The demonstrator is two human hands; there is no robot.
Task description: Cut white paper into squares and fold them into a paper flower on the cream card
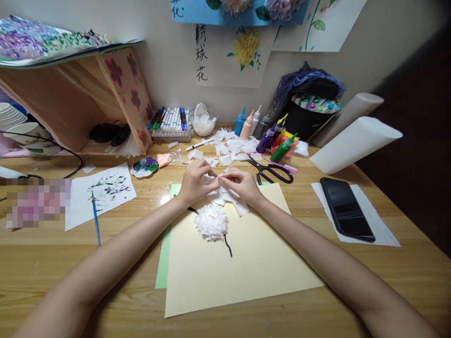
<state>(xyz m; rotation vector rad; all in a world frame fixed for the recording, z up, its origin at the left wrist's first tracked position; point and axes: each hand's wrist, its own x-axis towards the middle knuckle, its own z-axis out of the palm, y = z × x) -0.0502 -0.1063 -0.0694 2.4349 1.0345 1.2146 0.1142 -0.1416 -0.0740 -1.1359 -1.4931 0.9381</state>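
My left hand [198,182] and my right hand [241,184] meet over the top of a cream sheet of paper [246,263]. Both pinch a small piece of white tissue paper [221,177] between their fingertips. Beneath them, several loose white tissue pieces [240,206] lie on the sheet. Just below my left hand is a ruffled white paper flower [211,222], flat on the cream sheet. Black drawn lines [228,245] run out from the flower. A green sheet [164,263] shows under the cream one at the left.
Black-handled scissors [278,172] lie beyond my right hand, near paint bottles [282,148] and scattered tissue pieces [225,146]. A phone [347,209] rests on white paper at right. At left are a paint palette [144,166] and a blue brush [96,218] on a paint-marked sheet [116,192].
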